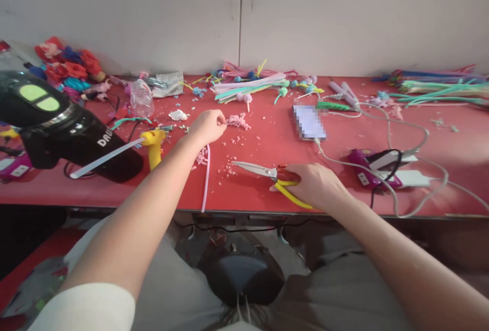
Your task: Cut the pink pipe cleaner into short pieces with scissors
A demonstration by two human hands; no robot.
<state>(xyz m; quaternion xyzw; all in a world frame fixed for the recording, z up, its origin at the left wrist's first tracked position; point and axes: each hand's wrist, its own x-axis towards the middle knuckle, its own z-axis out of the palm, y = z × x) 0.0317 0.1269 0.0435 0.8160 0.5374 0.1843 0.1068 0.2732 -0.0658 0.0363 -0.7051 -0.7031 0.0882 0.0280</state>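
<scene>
My left hand is closed with curled fingertips, just left of a heap of short pink cut pieces. Whatever those fingers pinch, if anything, is too small or hidden to name. A thin pink pipe cleaner runs from below that hand to the table's front edge; I cannot tell whether the hand touches its upper end. My right hand grips scissors with yellow handles, low over the red table. Their blades point left and look nearly closed, with tiny pink clippings scattered at the tips.
On the left are a black handheld vacuum, a yellow glue gun with its glue stick, and a clear plastic bottle. Pipe cleaner bundles lie at the back. To the right are a phone, cables and a purple power strip.
</scene>
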